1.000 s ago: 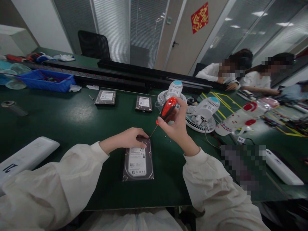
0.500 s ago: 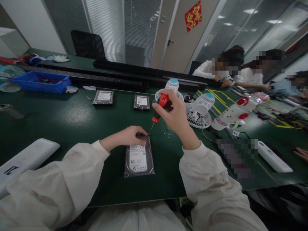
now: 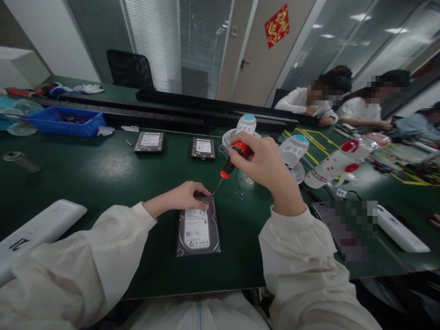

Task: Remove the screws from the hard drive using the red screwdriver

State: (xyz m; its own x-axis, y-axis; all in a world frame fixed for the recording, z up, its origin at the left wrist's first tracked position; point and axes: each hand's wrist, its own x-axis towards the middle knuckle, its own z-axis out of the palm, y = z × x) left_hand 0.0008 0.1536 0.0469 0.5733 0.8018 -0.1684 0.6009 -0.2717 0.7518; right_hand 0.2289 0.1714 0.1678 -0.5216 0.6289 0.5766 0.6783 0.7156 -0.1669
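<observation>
A hard drive (image 3: 198, 231) with a white label lies on the green table in front of me. My left hand (image 3: 187, 196) grips its far end, thumb on top and fingers at the far edge. The red and black screwdriver (image 3: 226, 170) is held in my right hand (image 3: 256, 158), tilted, its tip at the drive's far right corner. Several small screws (image 3: 241, 193) lie right of the drive. Two more drives, one at the left (image 3: 150, 142) and one at the middle (image 3: 203, 148), lie farther back.
White fans (image 3: 294, 149) and a white and red bottle (image 3: 335, 162) stand at the right. A blue tray (image 3: 67, 123) sits back left. White devices lie left (image 3: 44, 227) and right (image 3: 402, 229). People sit at the far right.
My right hand has moved right and slightly down, and the screwdriver leans more to the right. Its tip remains at the drive's corner. My left hand keeps its place on the drive.
</observation>
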